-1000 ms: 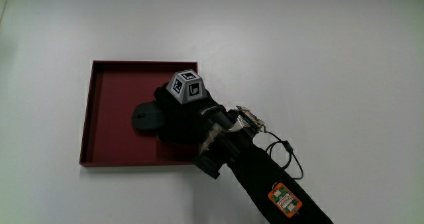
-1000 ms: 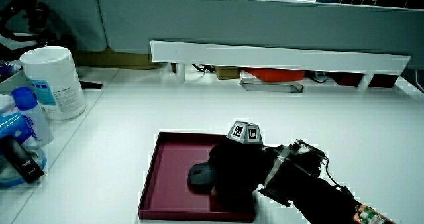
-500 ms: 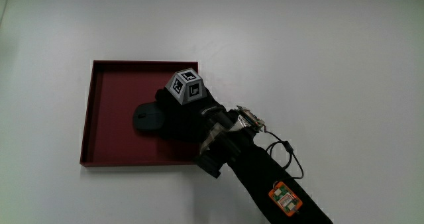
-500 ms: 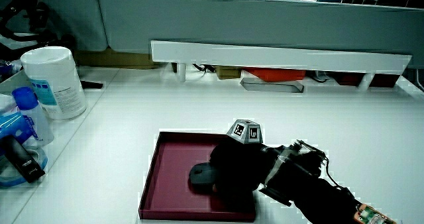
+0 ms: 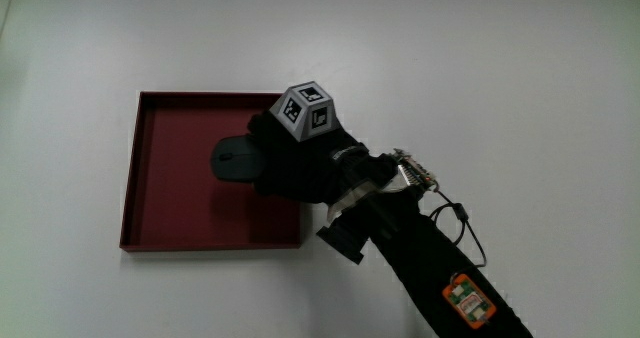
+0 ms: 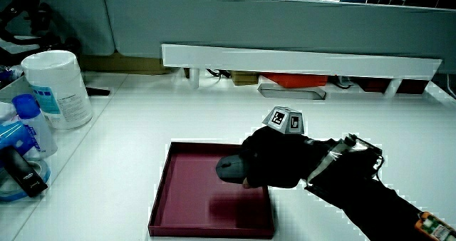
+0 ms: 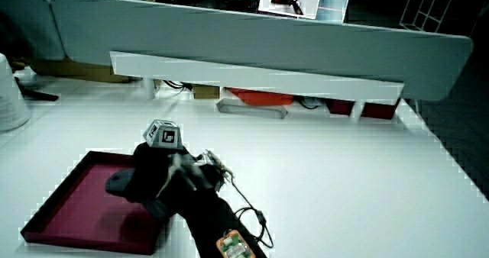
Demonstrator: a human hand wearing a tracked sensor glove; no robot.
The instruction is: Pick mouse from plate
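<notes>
Main view: hand [image 5: 300, 163] closed around the mouse [image 5: 233, 160], over the red plate [image 5: 170, 193] on the desk [image 5: 500, 78]; only the mouse's front end pokes out past the fingers. In a side view the mouse [image 6: 229, 168] is lifted clear of the plate [image 6: 192, 198], shadow beneath. In a side view the mouse [image 7: 118, 182] is mostly hidden by the hand [image 7: 153, 178].
</notes>
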